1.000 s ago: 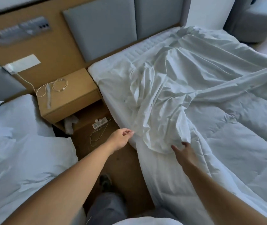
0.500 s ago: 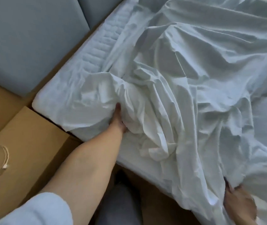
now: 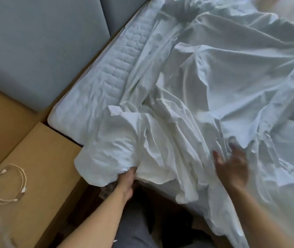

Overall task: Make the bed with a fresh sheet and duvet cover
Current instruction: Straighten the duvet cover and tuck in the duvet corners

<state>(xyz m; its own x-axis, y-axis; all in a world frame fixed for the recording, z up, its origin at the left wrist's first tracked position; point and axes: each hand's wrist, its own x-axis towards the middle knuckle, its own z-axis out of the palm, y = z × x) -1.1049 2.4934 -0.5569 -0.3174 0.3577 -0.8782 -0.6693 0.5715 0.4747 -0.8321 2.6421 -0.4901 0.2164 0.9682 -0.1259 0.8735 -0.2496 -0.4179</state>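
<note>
Grey padded headboard (image 3: 35, 42) backs the quilted mattress (image 3: 110, 74). My left hand (image 3: 128, 179) clutches a bunched wad of crumpled white sheet (image 3: 223, 77) at its near corner, fingers buried in cloth; my blurred right hand (image 3: 232, 167) lies splayed on the folds, holding nothing.

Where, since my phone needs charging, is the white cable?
Head view, lower left: the coiled cable lies on the wooden nightstand, beside the mattress corner.
</note>
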